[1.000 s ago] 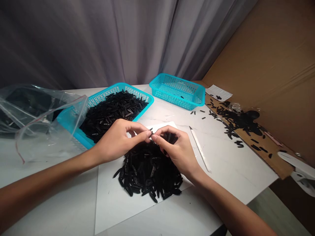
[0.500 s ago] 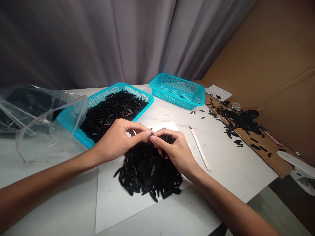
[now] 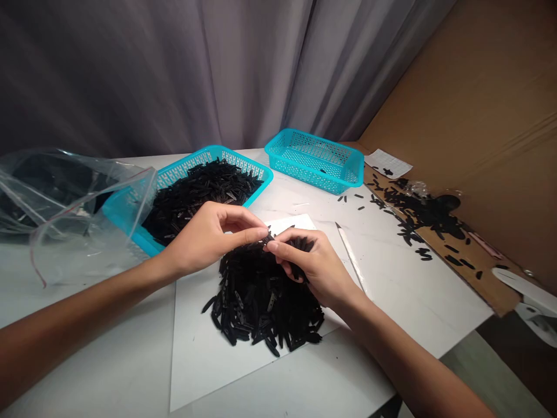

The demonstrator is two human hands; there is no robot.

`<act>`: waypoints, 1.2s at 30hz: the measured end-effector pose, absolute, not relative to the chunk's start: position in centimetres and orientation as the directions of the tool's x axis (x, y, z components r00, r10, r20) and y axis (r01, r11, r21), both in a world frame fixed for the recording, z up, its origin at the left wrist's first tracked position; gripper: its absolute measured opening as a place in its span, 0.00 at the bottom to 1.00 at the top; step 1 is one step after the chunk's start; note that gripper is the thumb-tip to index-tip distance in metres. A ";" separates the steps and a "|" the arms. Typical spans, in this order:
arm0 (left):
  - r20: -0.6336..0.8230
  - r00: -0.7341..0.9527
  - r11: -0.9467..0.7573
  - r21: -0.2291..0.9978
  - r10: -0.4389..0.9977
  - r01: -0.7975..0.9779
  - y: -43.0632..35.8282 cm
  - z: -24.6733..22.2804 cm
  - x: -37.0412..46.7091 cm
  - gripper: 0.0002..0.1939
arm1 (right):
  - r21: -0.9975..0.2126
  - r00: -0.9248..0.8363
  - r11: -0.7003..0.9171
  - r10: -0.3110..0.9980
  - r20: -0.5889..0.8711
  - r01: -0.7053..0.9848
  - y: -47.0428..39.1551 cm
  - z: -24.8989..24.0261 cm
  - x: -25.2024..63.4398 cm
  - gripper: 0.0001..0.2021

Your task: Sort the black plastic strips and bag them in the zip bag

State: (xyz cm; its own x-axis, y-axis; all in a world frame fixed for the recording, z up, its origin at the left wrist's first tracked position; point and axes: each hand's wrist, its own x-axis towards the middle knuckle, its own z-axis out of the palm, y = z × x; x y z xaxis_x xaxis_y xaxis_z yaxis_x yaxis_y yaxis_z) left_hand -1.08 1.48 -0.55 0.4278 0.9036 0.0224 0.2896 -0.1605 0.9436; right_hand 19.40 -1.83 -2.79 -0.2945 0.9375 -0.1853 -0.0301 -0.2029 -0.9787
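Observation:
My left hand and my right hand meet above a heap of small black strip-like pieces, some with small holes in a grey face. Between both sets of fingertips is one short black piece, pinched at its two ends; its exact kind is too small to make out. More black pieces seem to sit under the curled fingers of my right hand, partly hidden. The heap lies on a white sheet below the hands.
Behind my left hand stands a blue basket full of black pieces, beside a clear plastic bag. A second blue basket is further back. At right lie a white pencil-like tool and scattered black pieces on cardboard.
My fingertips have drawn slightly apart, so more of the small black piece shows between them. My left hand has risen a little. The heap and baskets look the same.

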 end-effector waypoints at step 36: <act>0.257 0.449 -0.399 0.880 0.856 0.256 0.6 -0.8 -0.7 0.03 | -0.683 -0.606 -0.654 0.698 -0.382 -0.324 -0.9 -2.9 20.0 0.10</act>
